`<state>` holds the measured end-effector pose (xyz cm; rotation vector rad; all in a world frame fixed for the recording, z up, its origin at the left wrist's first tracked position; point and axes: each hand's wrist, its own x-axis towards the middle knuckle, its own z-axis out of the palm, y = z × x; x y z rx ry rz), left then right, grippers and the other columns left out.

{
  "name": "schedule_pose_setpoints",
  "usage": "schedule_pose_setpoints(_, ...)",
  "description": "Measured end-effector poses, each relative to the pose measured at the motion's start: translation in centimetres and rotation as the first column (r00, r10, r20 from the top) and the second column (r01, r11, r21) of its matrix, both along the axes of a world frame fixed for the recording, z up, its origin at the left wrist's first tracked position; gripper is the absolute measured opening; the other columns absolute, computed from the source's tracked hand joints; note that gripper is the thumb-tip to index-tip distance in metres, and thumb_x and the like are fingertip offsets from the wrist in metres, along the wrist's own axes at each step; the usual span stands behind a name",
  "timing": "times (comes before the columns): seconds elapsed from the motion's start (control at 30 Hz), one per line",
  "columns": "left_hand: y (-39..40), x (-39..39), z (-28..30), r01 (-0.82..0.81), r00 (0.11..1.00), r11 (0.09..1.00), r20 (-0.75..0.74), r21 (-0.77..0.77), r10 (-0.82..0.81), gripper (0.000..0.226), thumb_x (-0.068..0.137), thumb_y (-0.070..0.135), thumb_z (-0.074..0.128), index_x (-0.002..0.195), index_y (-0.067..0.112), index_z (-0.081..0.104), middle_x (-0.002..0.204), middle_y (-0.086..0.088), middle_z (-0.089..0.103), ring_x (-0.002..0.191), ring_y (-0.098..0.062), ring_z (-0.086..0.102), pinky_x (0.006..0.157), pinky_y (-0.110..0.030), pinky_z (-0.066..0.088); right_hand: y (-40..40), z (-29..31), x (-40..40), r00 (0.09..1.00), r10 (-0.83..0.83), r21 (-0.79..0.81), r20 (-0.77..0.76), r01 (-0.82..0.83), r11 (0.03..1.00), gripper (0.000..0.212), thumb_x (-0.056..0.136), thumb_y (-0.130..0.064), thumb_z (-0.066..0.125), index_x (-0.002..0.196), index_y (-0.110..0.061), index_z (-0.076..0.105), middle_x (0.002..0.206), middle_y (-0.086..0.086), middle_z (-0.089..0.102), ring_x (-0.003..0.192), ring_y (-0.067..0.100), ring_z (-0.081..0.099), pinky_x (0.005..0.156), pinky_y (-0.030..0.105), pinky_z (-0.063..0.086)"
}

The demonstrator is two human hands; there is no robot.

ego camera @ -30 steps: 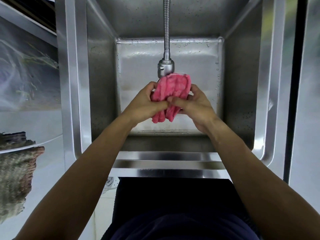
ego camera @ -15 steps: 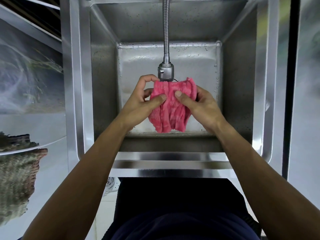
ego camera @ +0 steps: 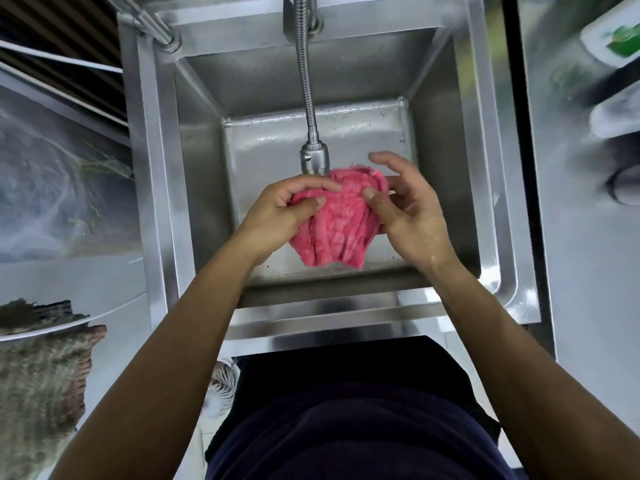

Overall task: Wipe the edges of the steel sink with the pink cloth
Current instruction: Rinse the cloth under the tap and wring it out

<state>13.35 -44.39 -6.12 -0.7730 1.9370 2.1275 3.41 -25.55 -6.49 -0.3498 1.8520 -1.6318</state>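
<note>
Under the faucet (ego camera: pixel 314 161), left hand (ego camera: pixel 277 216) and right hand (ego camera: pixel 410 216) pinched the pink cloth (ego camera: pixel 339 233); folding it flat should suit the edges of the sink (ego camera: pixel 156 174).

A pink cloth (ego camera: pixel 337 223), finely ribbed in darker pink, stands out against the silver-grey steel sink (ego camera: pixel 152 168). The faucet hose (ego camera: pixel 306 81) gleams silver, ringed along its length. Nearby: a navy garment (ego camera: pixel 346 427) and a brown woven basket (ego camera: pixel 38 375).

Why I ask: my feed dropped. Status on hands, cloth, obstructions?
Hands: left hand grips pink cloth, right hand pinches it. Cloth bunched over the steel sink, off its edges. Overhead faucet head just above it.
</note>
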Motion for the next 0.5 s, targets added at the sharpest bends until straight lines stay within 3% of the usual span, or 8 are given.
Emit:
schedule_pose_setpoints(0.07,0.0,-0.2,0.5,0.025,1.000,0.999,0.013,-0.035,-0.024,0.047,0.101,0.000,0.060,0.088,0.041,0.080,0.112,0.013,0.074,0.109,-0.008,0.070,0.090,-0.030,0.061,0.4,0.6,0.5,0.996,0.011,0.026,-0.089,-0.008,1.000,0.024,0.103,-0.001,0.060,0.119,-0.016,0.071,0.119,0.008,0.069,0.106,0.029,0.070,0.073,0.046,0.065)
schedule_pose_setpoints(0.13,0.1,-0.6,1.1,0.061,0.998,0.995,0.023,-0.073,-0.059,0.042,0.100,0.002,0.062,0.090,0.039,0.079,0.111,0.013,0.074,0.107,-0.006,0.069,0.092,-0.029,0.059,1.1,1.4,1.2,0.994,-0.024,0.071,-0.106,0.031,0.997,0.022,0.102,0.002,0.060,0.105,-0.014,0.076,0.117,0.010,0.067,0.102,0.027,0.070,0.069,0.040,0.065)
schedule_pose_setpoints(0.2,0.6,-1.1,1.7,0.125,0.991,0.989,0.051,-0.080,-0.121,0.028,0.100,0.011,0.066,0.112,0.035,0.074,0.116,0.013,0.073,0.107,-0.004,0.070,0.094,-0.027,0.058,2.2,2.2,2.0,0.994,-0.084,0.107,-0.067,0.091,0.990,0.021,0.102,0.000,0.061,0.102,-0.014,0.077,0.116,0.013,0.068,0.099,0.025,0.070,0.072,0.034,0.063)
schedule_pose_setpoints(0.3,1.4,-2.2,2.8,0.303,0.951,0.946,0.095,-0.113,-0.293,0.052,0.094,0.023,0.077,0.140,0.033,0.055,0.123,0.012,0.067,0.107,0.001,0.069,0.096,-0.026,0.058,4.5,3.4,3.0,0.969,-0.248,0.131,-0.012,0.247,0.960,0.021,0.100,-0.004,0.065,0.107,-0.019,0.077,0.112,0.003,0.074,0.102,0.020,0.071,0.085,0.030,0.060)
schedule_pose_setpoints(0.37,2.6,-3.3,3.9,0.433,0.901,0.893,0.051,-0.125,-0.430,0.059,0.091,0.021,0.080,0.142,0.034,0.052,0.129,0.015,0.062,0.110,0.004,0.066,0.092,-0.022,0.058,6.6,4.2,3.8,0.935,-0.353,0.139,0.045,0.344,0.929,0.022,0.097,-0.004,0.070,0.109,-0.020,0.077,0.111,0.002,0.076,0.106,0.022,0.073,0.089,0.034,0.062)
schedule_pose_setpoints(0.5,7.2,-6.2,6.1,0.623,0.769,0.772,-0.085,-0.127,-0.634,0.042,0.099,0.006,0.068,0.133,0.029,0.063,0.131,0.017,0.064,0.116,0.003,0.065,0.089,-0.021,0.059,11.3,6.4,5.3,0.862,-0.502,0.143,0.072,0.489,0.861,0.019,0.092,-0.005,0.076,0.105,-0.020,0.077,0.108,-0.002,0.076,0.099,0.018,0.074,0.087,0.036,0.064)
